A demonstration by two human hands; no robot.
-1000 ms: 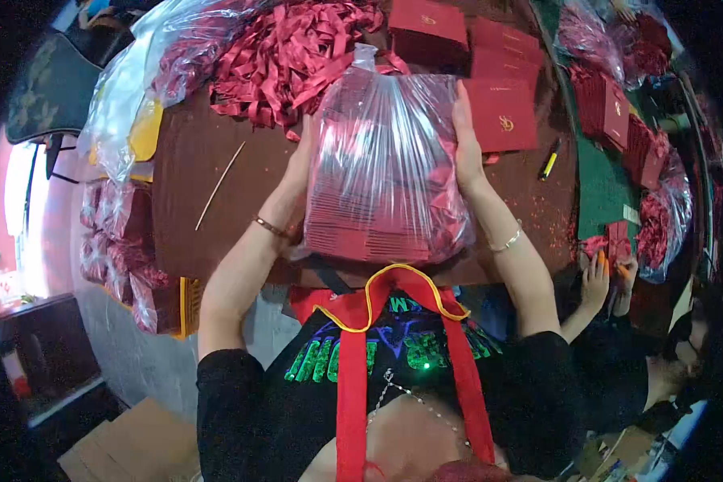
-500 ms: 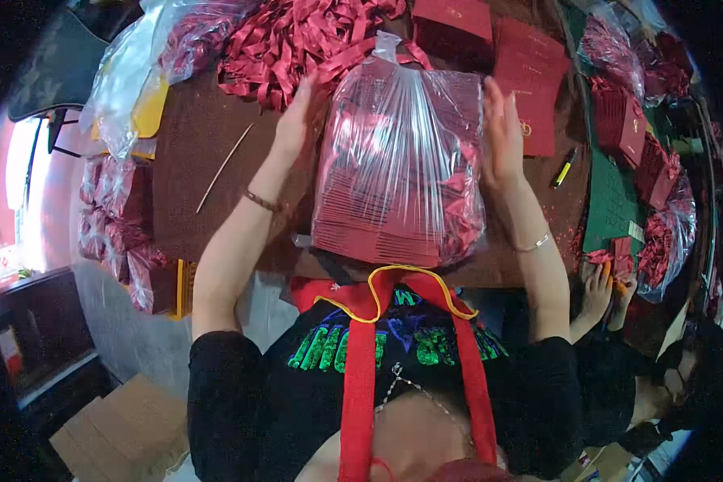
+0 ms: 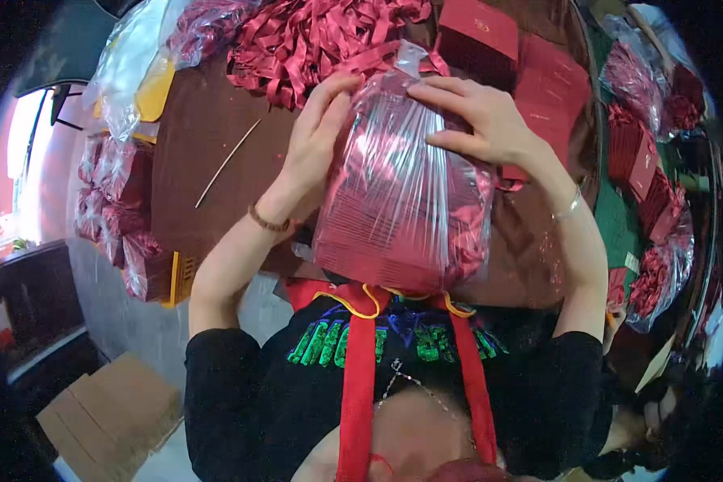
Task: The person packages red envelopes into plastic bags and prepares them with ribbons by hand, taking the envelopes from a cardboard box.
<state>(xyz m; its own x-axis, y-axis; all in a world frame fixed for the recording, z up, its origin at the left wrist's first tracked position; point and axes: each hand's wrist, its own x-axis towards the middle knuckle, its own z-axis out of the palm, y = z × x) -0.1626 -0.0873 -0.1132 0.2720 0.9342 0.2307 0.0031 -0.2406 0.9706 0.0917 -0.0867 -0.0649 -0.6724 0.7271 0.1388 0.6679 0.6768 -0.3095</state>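
A clear plastic bag (image 3: 402, 193) packed with a stack of dark red folded card pieces and red ribbon lies in front of me, its gathered neck pointing away. My left hand (image 3: 320, 132) rests along the bag's upper left edge, fingers slightly bent and touching the plastic. Across its upper right part lies my right hand (image 3: 484, 120), with fingers stretched and spread over the film. Neither hand visibly grips the bag. Just beyond it is a heap of loose red ribbons (image 3: 305, 48).
A thin stick (image 3: 226, 165) lies on the brown tabletop (image 3: 193, 120) at left. Red card stacks (image 3: 478, 36) and flat red sheets (image 3: 548, 96) sit at the far right. Filled plastic bags (image 3: 114, 181) stand at the left edge. A co-worker's place with red bundles (image 3: 631, 149) is at right.
Both hands have moved inward from beside the bag onto it, the right one now over its top. The bag's near end sits slightly closer to me.
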